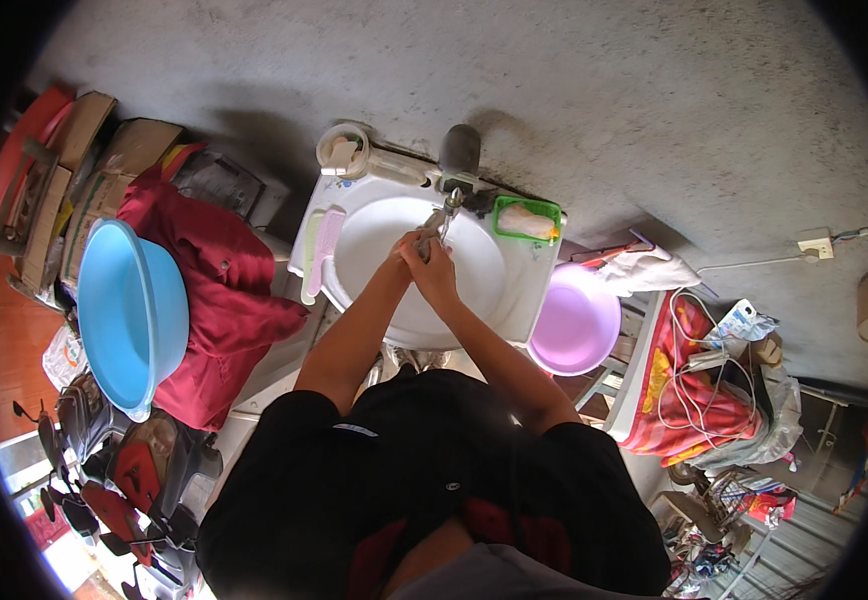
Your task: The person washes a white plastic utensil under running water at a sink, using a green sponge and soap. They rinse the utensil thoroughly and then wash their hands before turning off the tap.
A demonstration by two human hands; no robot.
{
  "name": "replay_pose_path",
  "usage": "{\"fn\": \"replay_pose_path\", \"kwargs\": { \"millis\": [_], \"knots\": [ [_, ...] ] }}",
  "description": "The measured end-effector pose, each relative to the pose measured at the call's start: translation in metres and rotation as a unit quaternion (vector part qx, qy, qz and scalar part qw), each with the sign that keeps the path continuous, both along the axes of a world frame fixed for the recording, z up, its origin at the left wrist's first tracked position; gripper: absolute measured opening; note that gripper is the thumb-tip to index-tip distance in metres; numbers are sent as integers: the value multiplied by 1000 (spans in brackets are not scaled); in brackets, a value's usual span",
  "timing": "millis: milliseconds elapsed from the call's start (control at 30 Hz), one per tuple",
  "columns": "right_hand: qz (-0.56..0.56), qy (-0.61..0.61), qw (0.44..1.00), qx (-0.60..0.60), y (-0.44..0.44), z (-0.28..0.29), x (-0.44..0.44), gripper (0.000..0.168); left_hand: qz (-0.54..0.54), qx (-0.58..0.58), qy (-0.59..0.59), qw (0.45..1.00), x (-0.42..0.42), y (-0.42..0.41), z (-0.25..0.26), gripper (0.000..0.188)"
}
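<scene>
Both my hands meet over a white washbasin (pixel 479 300), just below the metal tap (pixel 455 198), from which water runs. Between them is a wet, greyish-brown item (pixel 431 227), perhaps a cloth; fingers cover much of it. My left hand (pixel 406 250) grips it from the left. From the right, my right hand (pixel 434 271) closes around its lower part. A pink comb (pixel 326 251) and a pale green comb (pixel 311 259) lie on the basin's left rim. At the right rear corner sits a green soap dish (pixel 506 204) with a pale bar in it.
A clear tub (pixel 362 154) stands at the basin's left rear corner. To the left, a blue plastic basin (pixel 115 315) rests against dark red cloth (pixel 231 307). A lilac basin (pixel 576 322) is low at the right, near a coiled white cable (pixel 685 360). The concrete wall (pixel 591 75) rises behind.
</scene>
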State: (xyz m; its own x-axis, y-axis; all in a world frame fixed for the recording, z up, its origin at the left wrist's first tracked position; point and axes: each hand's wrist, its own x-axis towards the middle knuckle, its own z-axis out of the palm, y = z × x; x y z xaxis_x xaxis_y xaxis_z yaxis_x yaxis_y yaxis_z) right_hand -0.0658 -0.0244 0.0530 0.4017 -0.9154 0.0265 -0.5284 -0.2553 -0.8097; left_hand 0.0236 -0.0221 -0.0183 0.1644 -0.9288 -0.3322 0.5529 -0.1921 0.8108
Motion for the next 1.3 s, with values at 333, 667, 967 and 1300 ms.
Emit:
{"fn": "replay_pose_path", "kwargs": {
  "millis": [333, 667, 967, 1300],
  "knots": [
    [14, -105, 980, -166, 0, -24, 10, 32, 75, 102, 338, 933, -2, -4, 33, 29],
    [-54, -120, 986, 102, -30, 6, 0, 50, 40, 16, 339, 940, -13, -14, 71, 26],
    [2, -103, 992, 75, -53, 26, -7, 23, 38, 133, 298, 944, 1, -17, 56, 21],
    [-88, -131, 983, 95, -59, 12, 6, 15, 30, 34, 223, 974, -25, -30, 64, 41]
  ]
}}
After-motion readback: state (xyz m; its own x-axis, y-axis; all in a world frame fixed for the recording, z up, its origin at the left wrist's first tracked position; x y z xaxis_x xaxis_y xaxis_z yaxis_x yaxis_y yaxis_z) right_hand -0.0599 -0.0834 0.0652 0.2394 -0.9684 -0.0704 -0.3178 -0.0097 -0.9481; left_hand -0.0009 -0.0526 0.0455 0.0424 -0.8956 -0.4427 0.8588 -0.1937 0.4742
